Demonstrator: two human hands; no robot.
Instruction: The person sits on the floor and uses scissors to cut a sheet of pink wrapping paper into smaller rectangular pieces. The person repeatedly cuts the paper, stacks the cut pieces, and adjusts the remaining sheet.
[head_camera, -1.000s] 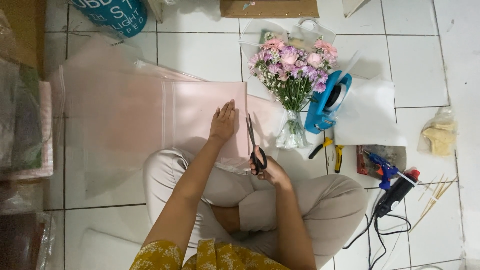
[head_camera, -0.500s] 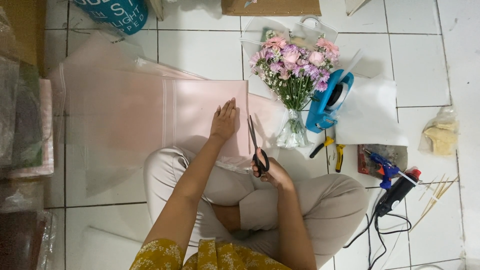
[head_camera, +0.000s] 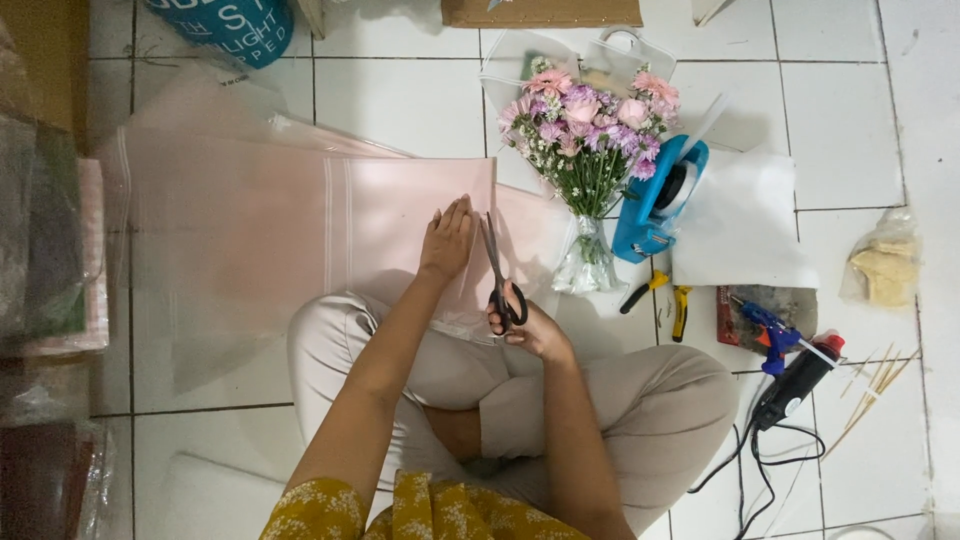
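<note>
I sit cross-legged on a white tiled floor. My left hand (head_camera: 447, 240) lies flat on a pale pink wrapping sheet (head_camera: 300, 230) spread over my lap and the floor. My right hand (head_camera: 530, 325) grips black-handled scissors (head_camera: 497, 270), whose blades point away from me along the sheet's right side, just beside my left hand. A bouquet of pink and purple flowers (head_camera: 590, 135) in clear wrap lies to the right of the sheet, stems toward me.
A blue tape dispenser (head_camera: 655, 200) and a white sheet (head_camera: 745, 220) lie right of the bouquet. Pliers (head_camera: 665, 295), a blue glue gun (head_camera: 775, 335), a black corded tool (head_camera: 795, 385), wooden sticks (head_camera: 875, 380) and a bagged item (head_camera: 885, 265) sit further right. Stacked wrapping materials (head_camera: 50, 250) line the left edge.
The scissors have advanced a little further along the pink sheet, away from me. My left hand stays flat on the sheet in nearly the same spot.
</note>
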